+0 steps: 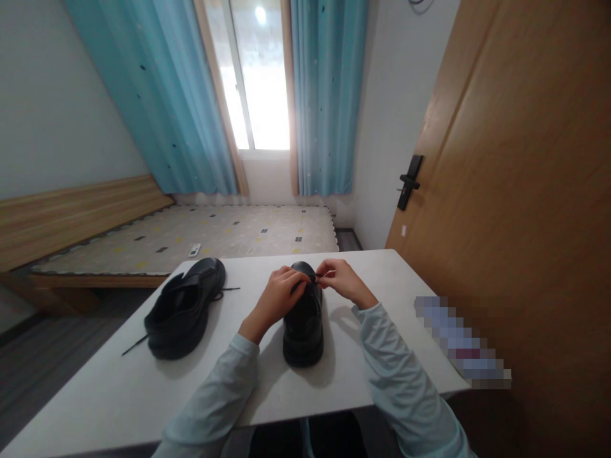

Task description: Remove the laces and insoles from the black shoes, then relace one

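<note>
A black shoe [303, 324] stands upright in the middle of the white table, its toe pointing away from me. Over its front part, my left hand [285, 287] is closed with thumb and fingers pinched at the laces. My right hand [338, 278] pinches a dark shoelace [313, 277] at the shoe's right side. The fingers hide part of the lacing. To the left rests a second black shoe [184, 312], turned at an angle, its loose lace ends lying out on the table on both sides.
The white table [382, 375] spans the foreground. Behind it is a bed [248, 229] with a small white remote [195, 250] on it. A wooden door [515, 191] with a black handle stands at the right. A blurred-out item [461, 343] lies by the table's right edge.
</note>
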### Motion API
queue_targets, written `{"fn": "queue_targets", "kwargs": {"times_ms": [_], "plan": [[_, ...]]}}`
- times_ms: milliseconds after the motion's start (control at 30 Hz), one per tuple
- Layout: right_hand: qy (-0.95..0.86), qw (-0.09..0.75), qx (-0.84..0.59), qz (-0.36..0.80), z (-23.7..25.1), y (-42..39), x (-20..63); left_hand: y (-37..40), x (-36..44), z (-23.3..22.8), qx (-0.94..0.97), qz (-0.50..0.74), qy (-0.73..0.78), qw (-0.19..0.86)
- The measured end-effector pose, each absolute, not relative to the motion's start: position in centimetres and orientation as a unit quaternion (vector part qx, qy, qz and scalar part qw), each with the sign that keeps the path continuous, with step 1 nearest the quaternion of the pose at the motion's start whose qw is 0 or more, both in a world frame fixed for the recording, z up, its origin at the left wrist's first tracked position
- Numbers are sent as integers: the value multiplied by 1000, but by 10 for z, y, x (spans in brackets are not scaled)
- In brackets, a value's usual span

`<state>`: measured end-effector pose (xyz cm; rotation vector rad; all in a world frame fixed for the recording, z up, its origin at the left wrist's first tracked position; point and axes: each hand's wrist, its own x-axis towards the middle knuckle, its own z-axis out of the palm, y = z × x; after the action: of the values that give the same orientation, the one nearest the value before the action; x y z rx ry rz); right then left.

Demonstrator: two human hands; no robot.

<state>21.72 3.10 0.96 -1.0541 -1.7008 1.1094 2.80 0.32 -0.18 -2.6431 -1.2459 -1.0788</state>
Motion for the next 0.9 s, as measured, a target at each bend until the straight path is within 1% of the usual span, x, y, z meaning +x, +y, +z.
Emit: {"fn": "queue_targets", "kwargs": {"times_ms": [233, 433, 500, 600, 667, 900], "plan": [[-669, 421, -427, 440, 8, 30, 216, 6, 26, -5, -848, -352, -396, 20], [-662, 404, -449, 445, 8, 28, 215, 5, 27, -3, -848, -350, -398, 24], [-679, 392, -467, 410, 10, 27, 214, 4, 27, -3, -848, -351, -398, 22], [-717, 375, -496, 315, 12, 26, 211, 4, 27, -3, -844, -356, -400, 16], [-727, 369, -507, 281, 11, 27, 209, 5, 27, -3, -841, -359, -404, 8], [-734, 343, -507, 294, 8, 27, 208, 5, 31, -1, -839, -326, -436, -6]]}}
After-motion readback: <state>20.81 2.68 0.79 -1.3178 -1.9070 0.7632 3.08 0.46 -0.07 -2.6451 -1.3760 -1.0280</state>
